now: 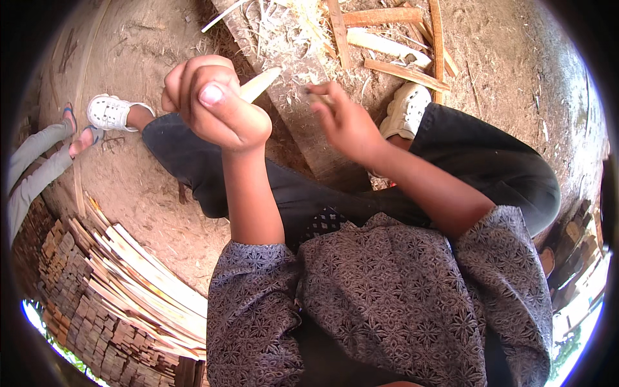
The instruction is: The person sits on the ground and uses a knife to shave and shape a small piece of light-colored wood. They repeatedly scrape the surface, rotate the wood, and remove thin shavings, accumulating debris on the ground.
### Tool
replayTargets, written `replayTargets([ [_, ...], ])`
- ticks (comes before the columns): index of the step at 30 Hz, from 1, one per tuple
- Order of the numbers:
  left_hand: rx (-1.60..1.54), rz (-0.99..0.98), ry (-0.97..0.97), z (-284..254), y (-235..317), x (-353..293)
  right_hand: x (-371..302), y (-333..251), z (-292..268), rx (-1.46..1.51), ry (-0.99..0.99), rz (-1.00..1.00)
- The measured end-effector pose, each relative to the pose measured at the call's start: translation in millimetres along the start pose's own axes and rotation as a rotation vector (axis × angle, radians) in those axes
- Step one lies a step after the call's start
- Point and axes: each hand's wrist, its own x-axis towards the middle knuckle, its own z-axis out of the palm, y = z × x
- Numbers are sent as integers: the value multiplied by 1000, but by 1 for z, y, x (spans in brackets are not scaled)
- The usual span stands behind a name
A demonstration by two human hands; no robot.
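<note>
My left hand (219, 106) is raised in front of me, its fingers curled tight with the thumb on top. Out of that fist sticks a pale, tapered piece of wood (262, 84), its narrow end pointing to the far right; the rest is hidden in my palm. To its right is my right hand (345, 122), thumb and fingers drawn together. Something small and dark seems to lie at its fingertips, too blurred to name. Beneath both hands runs a wooden plank (300, 122) strewn with shavings.
Wood shavings (303, 32) heap at the plank's far end. Several cut wooden strips (383, 17) lie right of them. White clogs (407, 111) are on my feet. Another person's legs (42, 161) show at far left. Stacked wood blocks (84, 290) and long slats (142, 277) fill the lower left.
</note>
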Motion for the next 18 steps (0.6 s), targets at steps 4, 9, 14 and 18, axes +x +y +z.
replayTargets([
  [4, -13, 16, 19, 1, 4, -6, -1, -37, -6, 71, -37, -92],
  [9, 15, 20, -31, 3, 9, -1, 8, 32, -2, -93, 10, 36],
  [14, -6, -15, 38, -3, 1, -12, -7, -28, -6, 47, -100, 17],
  [18, 31, 12, -4, -5, 3, -7, 23, 31, -11, -77, -89, 162],
])
